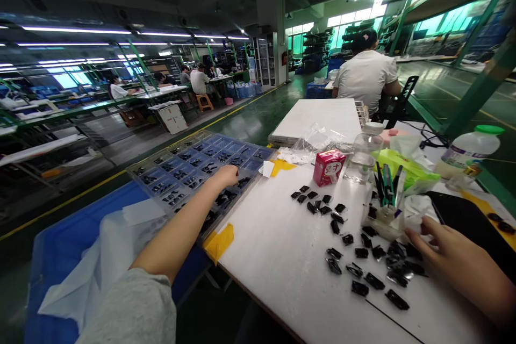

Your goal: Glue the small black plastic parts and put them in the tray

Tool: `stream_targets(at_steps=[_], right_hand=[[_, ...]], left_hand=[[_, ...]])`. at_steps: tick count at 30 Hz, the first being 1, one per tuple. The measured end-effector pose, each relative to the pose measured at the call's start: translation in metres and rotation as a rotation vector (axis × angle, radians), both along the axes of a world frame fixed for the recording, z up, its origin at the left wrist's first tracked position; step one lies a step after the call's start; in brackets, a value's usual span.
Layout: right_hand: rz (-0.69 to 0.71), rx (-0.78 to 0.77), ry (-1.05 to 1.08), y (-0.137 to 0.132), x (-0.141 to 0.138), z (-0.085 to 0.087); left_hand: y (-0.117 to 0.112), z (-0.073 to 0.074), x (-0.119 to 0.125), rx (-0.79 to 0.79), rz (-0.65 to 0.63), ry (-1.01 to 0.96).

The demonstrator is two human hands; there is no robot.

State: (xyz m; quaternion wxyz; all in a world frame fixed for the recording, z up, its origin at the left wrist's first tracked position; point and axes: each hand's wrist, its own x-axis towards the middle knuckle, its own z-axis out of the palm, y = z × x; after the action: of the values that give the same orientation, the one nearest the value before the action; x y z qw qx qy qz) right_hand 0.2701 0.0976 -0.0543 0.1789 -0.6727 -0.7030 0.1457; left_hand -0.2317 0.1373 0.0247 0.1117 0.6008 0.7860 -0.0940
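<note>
My left hand (pixel 226 176) reaches over a clear compartment tray (pixel 237 205), whose cells hold small black parts. Its fingers are curled down and pressed together, and whatever they pinch is hidden. My right hand (pixel 447 250) hovers at the right of the white table, its thumb and bent fingers apart. Beside it lies a heap of small black parts in clear film (pixel 397 266). Just beyond its fingertips are a crumpled white tissue (pixel 419 212) and a small holder (pixel 382 223) with tweezers (pixel 387 185); I cannot tell whether it touches the tissue.
On the white table (pixel 274 258) stand a red box (pixel 328 166), a clear jar (pixel 360 161) and a green-capped bottle (pixel 470 150). A blue bin (pixel 48 258) with white sheets sits below the tray. Ahead, a person in white (pixel 365 80) sits facing away.
</note>
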Motion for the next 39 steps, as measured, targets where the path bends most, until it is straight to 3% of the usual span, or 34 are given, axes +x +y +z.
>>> stream_targets(at_steps=[16,29,39], right_hand=[[-0.002,0.001,-0.01,0.0,0.0,0.0],[0.018,0.045,0.001,-0.001,0.0,0.001],[0.019,0.017,-0.018,0.0,0.0,-0.001]], left_hand=[[-0.002,-0.019,-0.008,0.14,-0.058,-0.039],[-0.012,-0.011,0.002,0.109,-0.103,-0.192],[-0.01,-0.015,-0.001,0.166,-0.093,-0.173]])
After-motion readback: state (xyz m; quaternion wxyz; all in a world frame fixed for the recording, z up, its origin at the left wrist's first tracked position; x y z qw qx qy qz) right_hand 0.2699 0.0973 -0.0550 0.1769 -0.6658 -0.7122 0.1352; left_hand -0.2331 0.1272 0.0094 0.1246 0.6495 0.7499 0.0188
